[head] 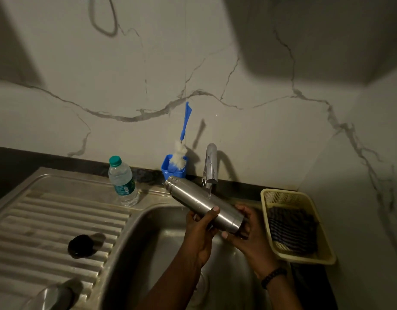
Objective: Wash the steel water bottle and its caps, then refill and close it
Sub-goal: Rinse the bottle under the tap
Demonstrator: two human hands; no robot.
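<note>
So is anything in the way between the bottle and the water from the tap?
Nothing visible is. Both hands, left hand and right hand, hold the steel bottle tilted over the sink, and the stream from the tap already lands on its side. The brush stands behind, out of the way.

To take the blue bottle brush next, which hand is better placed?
Left, probably. The left hand grips the steel bottle mid-body, nearer the brush standing behind the bottle's mouth. The right hand holds the base, farther away.
</note>
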